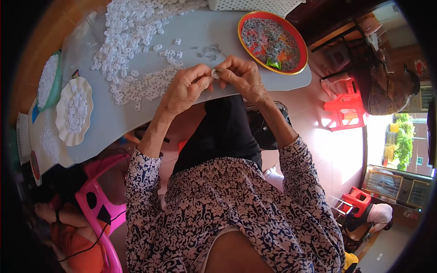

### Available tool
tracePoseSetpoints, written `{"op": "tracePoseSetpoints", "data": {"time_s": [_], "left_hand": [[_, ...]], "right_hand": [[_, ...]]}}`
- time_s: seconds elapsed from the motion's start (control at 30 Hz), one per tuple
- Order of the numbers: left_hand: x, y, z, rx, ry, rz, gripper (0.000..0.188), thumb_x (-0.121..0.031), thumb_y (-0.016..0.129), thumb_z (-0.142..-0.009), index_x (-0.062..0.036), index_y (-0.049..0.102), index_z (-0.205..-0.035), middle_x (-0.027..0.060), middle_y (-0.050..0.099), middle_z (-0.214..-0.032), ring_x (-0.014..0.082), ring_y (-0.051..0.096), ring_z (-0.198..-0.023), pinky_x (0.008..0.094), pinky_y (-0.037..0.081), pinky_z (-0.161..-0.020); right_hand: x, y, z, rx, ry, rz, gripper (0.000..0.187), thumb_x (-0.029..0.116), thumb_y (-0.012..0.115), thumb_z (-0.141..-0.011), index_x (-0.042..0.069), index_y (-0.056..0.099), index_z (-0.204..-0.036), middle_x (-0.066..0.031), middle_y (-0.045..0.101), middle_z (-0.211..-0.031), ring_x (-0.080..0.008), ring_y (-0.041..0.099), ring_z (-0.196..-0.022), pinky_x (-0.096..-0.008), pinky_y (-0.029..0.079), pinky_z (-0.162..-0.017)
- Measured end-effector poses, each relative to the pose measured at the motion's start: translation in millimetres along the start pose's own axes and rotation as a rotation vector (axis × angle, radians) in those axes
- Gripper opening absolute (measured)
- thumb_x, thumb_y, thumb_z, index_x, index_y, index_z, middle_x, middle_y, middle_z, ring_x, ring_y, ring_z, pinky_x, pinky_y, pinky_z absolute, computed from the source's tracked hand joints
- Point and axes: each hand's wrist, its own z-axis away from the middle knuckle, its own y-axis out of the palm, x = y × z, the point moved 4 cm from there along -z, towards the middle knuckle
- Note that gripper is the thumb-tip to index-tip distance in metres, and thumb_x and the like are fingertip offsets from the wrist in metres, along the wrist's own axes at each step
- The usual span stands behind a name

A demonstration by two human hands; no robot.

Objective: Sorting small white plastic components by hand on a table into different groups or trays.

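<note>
At the table's near edge, my left hand point(187, 87) and my right hand point(244, 78) meet, fingertips pinched around a small white plastic piece point(214, 73). Its exact shape is partly hidden by the fingers. Just beyond the hands, several small metal pieces point(208, 52) lie loose on the grey table point(102, 119). To the left of my left hand spreads a layer of small white plastic pieces point(141, 84), many oval with two holes, rising to a heap farther back. A red round tray point(300, 44) with a gold rim, full of small metal pieces, stands beyond my right hand.
On the left are a scalloped cream dish point(62, 119) and a green basket point(56, 93), both with white pieces. A white perforated basket point(255, 4) stands at the back. A pink chair point(91, 207) and a person in orange point(84, 248) are lower left; red stools point(343, 111) stand right.
</note>
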Motion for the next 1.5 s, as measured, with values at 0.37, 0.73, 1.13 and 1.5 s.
{"op": "tracePoseSetpoints", "data": {"time_s": [0.37, 0.73, 1.13, 1.5], "left_hand": [[-2, 1, 2, -0.046, 0.036, -0.068, 0.014, -0.012, 0.053, -0.088, -0.0010, 0.054, -0.081, 0.0029, 0.058, -0.065, 0.0085, 0.051, -0.060, 0.0253, 0.042, -0.056], [-4, -3, 5, -0.107, 0.045, -0.049, 0.019, -0.016, 0.054, -0.088, -0.0003, 0.053, -0.078, 0.0032, 0.054, -0.062, 0.0083, 0.051, -0.058, 0.0253, 0.042, -0.055], [7, -4, 28, -0.226, 0.057, 0.251, 0.028, -0.017, 0.042, -0.095, 0.0006, 0.054, -0.076, 0.0015, 0.051, -0.065, 0.0097, 0.048, -0.065, 0.0235, 0.039, -0.066], [-8, 3, 27, -0.267, 0.104, 0.187, 0.030, -0.022, 0.046, -0.094, 0.0015, 0.050, -0.075, 0.0040, 0.047, -0.060, 0.0103, 0.041, -0.055, 0.0257, 0.038, -0.052]], "right_hand": [[-4, 5, 7, -0.125, -0.046, 0.013, 0.011, 0.008, 0.061, -0.088, -0.003, 0.062, -0.089, -0.0019, 0.062, -0.075, -0.0052, 0.055, -0.065, -0.0195, 0.045, -0.060], [23, -7, -21, -0.030, -0.092, 0.280, 0.009, 0.008, 0.062, -0.085, -0.001, 0.061, -0.087, -0.0015, 0.062, -0.072, -0.0048, 0.056, -0.063, -0.0205, 0.047, -0.058], [91, -49, -155, -0.293, -0.592, 0.970, 0.014, 0.011, 0.059, -0.077, -0.002, 0.063, -0.076, -0.0188, 0.062, -0.072, -0.0304, 0.061, -0.064, -0.0388, 0.047, -0.061], [25, 70, -132, 0.409, -0.474, 1.068, 0.010, 0.009, 0.063, -0.077, 0.002, 0.065, -0.084, -0.0132, 0.063, -0.070, -0.0247, 0.061, -0.060, -0.0323, 0.049, -0.059]]}}
